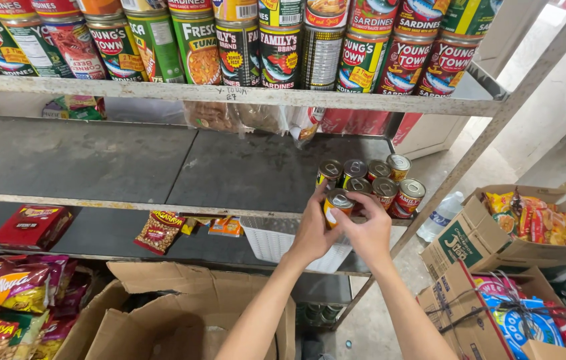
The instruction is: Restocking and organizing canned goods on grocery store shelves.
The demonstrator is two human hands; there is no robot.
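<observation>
My left hand (311,230) and my right hand (368,233) together grip one small can (337,202) with a yellow label and a pull-tab lid, at the front edge of a dark middle shelf (130,163). Right behind it stands a cluster of several similar small cans (373,183), some red-labelled, some yellow. My fingers wrap the can's sides from both flanks, and its lower half is hidden by them.
The top shelf (230,93) is packed with tall cans (276,47). A lower shelf holds snack packets (158,231) and a white basket (266,243). An open cardboard box (163,313) sits below me. More boxes of packets (530,223) stand at right.
</observation>
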